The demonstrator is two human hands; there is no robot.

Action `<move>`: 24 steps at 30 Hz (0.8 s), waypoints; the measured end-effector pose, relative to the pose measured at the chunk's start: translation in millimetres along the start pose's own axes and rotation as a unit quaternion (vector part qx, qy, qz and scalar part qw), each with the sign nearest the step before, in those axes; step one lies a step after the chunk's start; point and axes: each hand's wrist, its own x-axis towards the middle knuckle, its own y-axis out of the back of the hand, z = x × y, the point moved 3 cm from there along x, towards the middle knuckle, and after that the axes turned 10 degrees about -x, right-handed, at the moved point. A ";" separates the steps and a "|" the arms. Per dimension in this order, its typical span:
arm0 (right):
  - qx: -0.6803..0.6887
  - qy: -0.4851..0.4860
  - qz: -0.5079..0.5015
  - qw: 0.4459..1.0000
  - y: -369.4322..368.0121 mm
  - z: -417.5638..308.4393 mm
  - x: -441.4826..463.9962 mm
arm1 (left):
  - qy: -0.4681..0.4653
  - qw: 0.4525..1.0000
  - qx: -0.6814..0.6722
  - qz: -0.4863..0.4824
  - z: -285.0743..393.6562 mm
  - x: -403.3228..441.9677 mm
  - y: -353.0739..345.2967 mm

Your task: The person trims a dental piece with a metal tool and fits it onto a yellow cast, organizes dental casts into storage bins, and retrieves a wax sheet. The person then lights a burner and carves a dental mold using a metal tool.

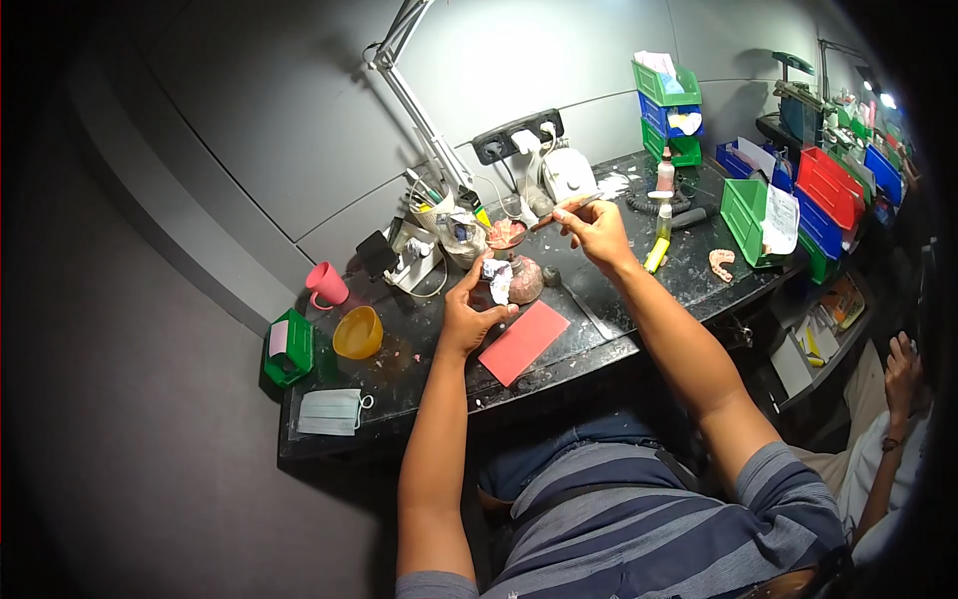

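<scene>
My left hand [471, 311] is closed around a small white piece [498, 283], perhaps a plaster model; its details are too small to tell. Pinched in my right hand [596, 236] is a thin wax knife [546, 223], its tip pointing left over a small dish of pink material [506, 233]. Just right of the white piece stands a round, pink-stained pot [525, 281], possibly a spirit burner. A pink rectangular sheet [524, 342], like dental wax, lies in front of it. To the right of the sheet rests a long metal tool [589, 309].
A lamp arm [424, 115] rises behind a tool cup [444, 225]. Left are a pink mug [327, 286], yellow bowl [358, 332], green bin [289, 347] and face mask [330, 411]. Right are a dental arch model [720, 265] and green bin [748, 225]. Another person's hand [902, 374] shows far right.
</scene>
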 end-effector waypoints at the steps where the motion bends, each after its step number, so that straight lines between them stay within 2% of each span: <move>1: 0.008 -0.006 -0.001 1.000 0.1 1.1 0.7 | 0.000 1.000 0.000 0.001 0.3 -0.2 0.3; 6: 0.015 -0.029 0.011 0.999 2.9 -0.9 -0.3 | 0.011 1.000 -0.021 0.000 3.0 -1.3 -2.0; 15: 0.033 0.013 -0.004 0.999 -0.3 2.0 -1.0 | 0.010 1.000 -0.011 0.004 3.4 -1.0 -2.1; 24: 0.049 -0.072 0.007 0.996 -0.3 6.0 -0.4 | -0.006 1.000 0.003 0.009 -2.6 0.5 3.7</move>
